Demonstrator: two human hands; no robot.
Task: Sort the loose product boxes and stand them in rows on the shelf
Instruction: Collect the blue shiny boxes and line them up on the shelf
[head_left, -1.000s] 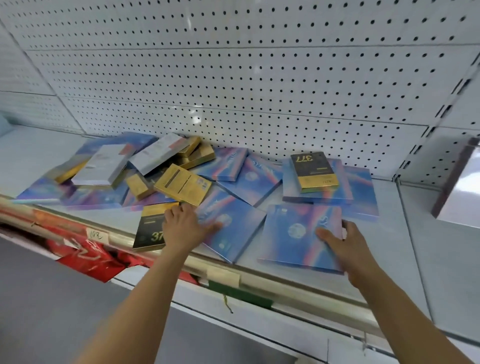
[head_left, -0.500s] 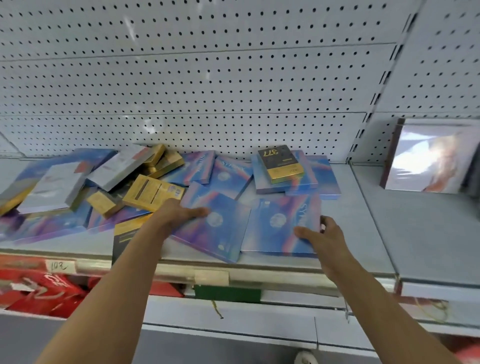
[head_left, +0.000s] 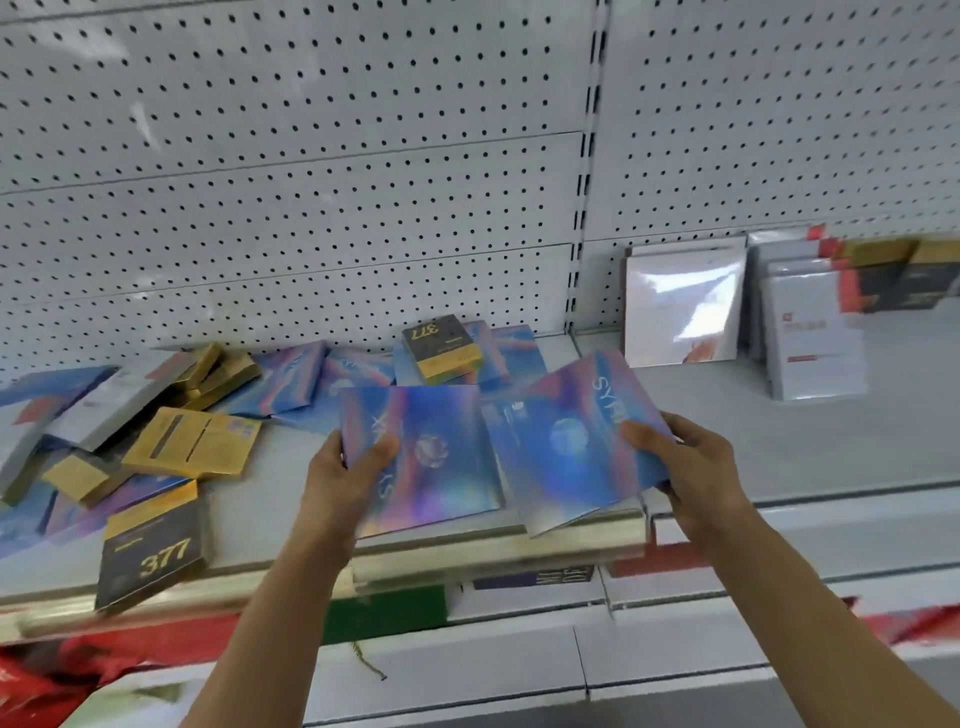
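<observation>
Two holographic blue boxes, L hand (head_left: 345, 470) gripping one (head_left: 421, 457), R hand (head_left: 691, 467) the "SY…" one (head_left: 571, 441); "377" box (head_left: 150, 556) nearby.

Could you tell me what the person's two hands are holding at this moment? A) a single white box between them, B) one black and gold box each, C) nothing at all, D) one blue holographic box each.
D: the left hand grips a blue holographic box by its left edge, and the right hand grips a second blue holographic box by its right edge.
</observation>
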